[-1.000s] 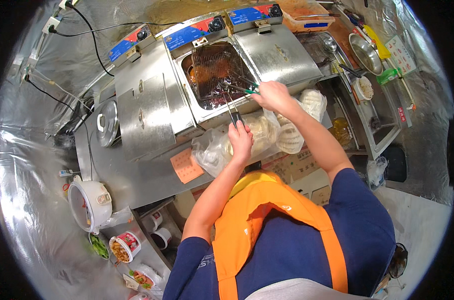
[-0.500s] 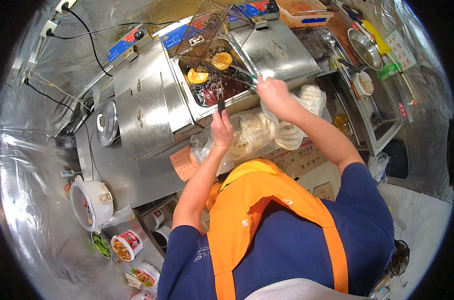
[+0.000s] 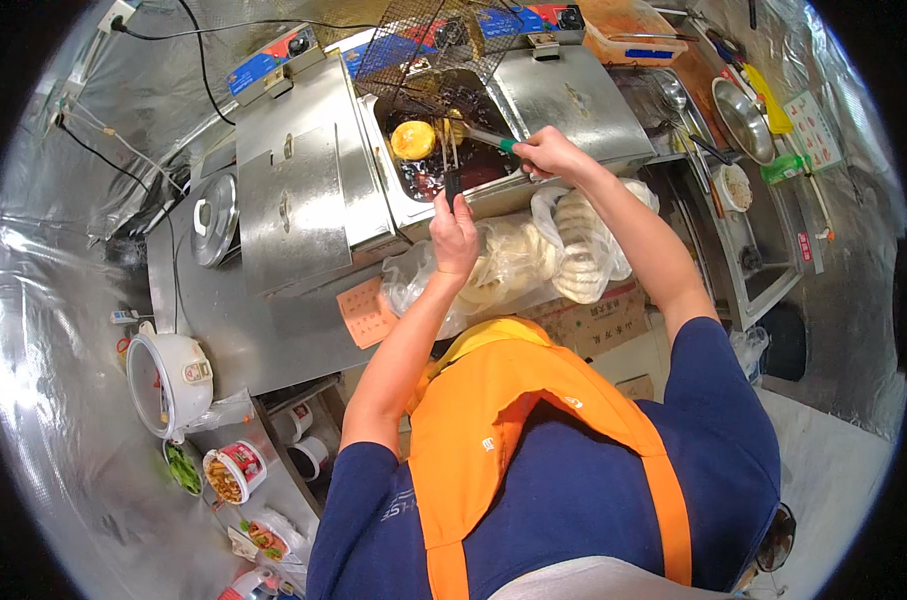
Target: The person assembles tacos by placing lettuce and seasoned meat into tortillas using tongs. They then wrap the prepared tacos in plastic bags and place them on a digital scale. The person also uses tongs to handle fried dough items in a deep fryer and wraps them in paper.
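Observation:
My left hand [image 3: 454, 238] is closed on the black handle of slim metal tongs [image 3: 449, 152], whose narrow arms reach over the dark oil [image 3: 476, 165]. In my right hand [image 3: 550, 154] is the green handle of a skimmer [image 3: 488, 137]. Its golden, mesh-like round head is seen nearly edge-on beside the tongs. A round golden piece of fried dough [image 3: 413, 140] lies in the oil, just left of the tongs. Whether the tongs touch the dough cannot be made out. The open fryer [image 3: 395, 207] surrounds all of these.
A dark wire basket [image 3: 413, 45] stands over the fryer's far side. Steel lids [image 3: 293, 215] flank the fryer. Clear bags of pale round dough [image 3: 508, 255] lie along its front. A steel bowl [image 3: 743, 120] stands far right; a white pot [image 3: 168, 385] stands left.
The fried dough has turned flatter and brighter side up, shifting slightly right. The skimmer's head has tilted from face-on to nearly edge-on, close to the tongs. The whole view has shifted a little.

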The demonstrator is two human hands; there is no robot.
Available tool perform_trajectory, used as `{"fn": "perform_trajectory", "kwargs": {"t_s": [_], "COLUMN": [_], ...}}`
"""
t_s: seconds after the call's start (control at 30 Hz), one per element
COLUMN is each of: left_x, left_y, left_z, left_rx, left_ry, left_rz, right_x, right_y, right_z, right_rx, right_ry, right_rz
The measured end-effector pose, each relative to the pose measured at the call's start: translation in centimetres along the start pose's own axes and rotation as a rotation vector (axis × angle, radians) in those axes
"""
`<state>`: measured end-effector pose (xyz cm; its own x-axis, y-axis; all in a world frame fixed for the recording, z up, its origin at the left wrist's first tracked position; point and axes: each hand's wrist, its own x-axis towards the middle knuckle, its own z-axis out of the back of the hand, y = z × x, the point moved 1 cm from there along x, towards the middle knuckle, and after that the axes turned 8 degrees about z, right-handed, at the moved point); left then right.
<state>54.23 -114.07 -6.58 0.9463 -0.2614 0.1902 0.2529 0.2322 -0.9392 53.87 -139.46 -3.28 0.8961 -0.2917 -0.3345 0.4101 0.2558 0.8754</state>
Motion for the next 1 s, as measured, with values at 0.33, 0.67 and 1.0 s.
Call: {"fn": "perform_trajectory", "kwargs": {"t_s": [0.33, 0.67, 1.0], "left_x": [-0.2, 0.2, -1.2], "left_y": [0.3, 0.0, 1.7], "left_z": [0.2, 1.4, 1.8], "left_rx": [-0.020, -0.012, 0.103], "left_ry": [-0.001, -0.056, -0.068], "left_rz": [0.005, -0.049, 0.004], "right_x": [1.3, 6.2, -8.1], "right_y": [1.6, 1.1, -0.5], "right_z": [-4.2, -12.4, -7.3], "right_rx": [0.389, 0.213, 0.007], "right_ry": [0.029, -0.117, -0.258], "right_rz": [-0.184, 0.038, 0.158]}}
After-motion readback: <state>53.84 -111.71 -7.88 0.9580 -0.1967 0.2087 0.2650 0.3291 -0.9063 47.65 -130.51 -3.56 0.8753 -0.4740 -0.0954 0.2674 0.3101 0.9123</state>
